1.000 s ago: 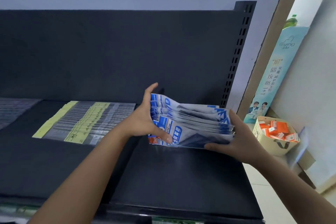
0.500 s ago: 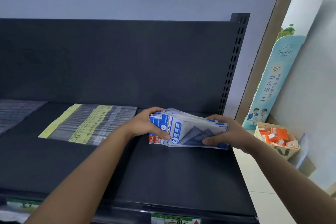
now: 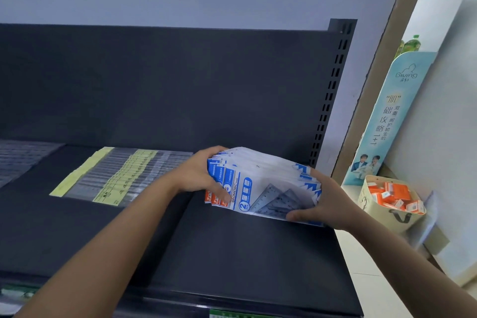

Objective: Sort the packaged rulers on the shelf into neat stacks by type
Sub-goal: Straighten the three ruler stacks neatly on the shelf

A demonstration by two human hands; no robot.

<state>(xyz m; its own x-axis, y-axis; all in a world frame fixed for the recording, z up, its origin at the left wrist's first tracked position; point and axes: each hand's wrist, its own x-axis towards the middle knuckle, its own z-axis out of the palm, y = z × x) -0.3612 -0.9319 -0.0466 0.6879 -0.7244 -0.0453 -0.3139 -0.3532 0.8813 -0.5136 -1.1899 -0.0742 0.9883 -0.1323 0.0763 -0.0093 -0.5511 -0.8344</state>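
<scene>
Head view, looking down on a dark shelf (image 3: 232,253). Toward its right end, a stack of blue-and-white ruler packs (image 3: 268,181), tilted up, front pack showing clear set squares; lower edge at the shelf surface, contact unclear. Gripped at the left end by the left hand (image 3: 198,175), thumb on the front pack, fingers curled over the back. Gripped at the right end by the right hand (image 3: 330,201), thumb along the lower edge, fingers wrapped round behind. Further left, flat on the shelf, a fanned row of yellow-labelled clear-sleeved rulers (image 3: 124,175). Right of the shelf, a cream paper tub (image 3: 379,215) holding small orange-and-white boxes (image 3: 395,192)
</scene>
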